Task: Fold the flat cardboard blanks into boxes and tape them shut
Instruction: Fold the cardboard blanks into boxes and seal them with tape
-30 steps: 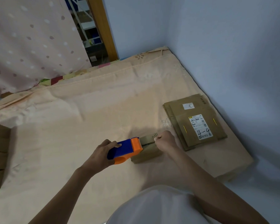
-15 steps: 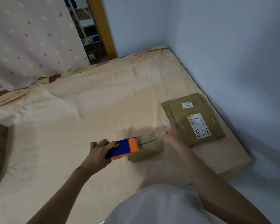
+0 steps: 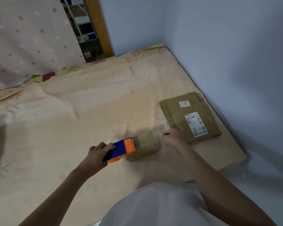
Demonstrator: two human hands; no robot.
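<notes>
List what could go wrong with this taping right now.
1. The left hand grips the tape dispenser at one end of the small box; nothing presses the box down, so it may slide on the soft sheet.
2. The right hand pinches something pale beyond the box; if tape, it may stick crooked.

Blue and orange tape dispenser [image 3: 119,150] beside a brown cardboard box [image 3: 144,147] on a peach sheet [image 3: 72,121]; beyond the box, pink spotted curtain [image 3: 28,41], pale blue wall [image 3: 227,51].
</notes>
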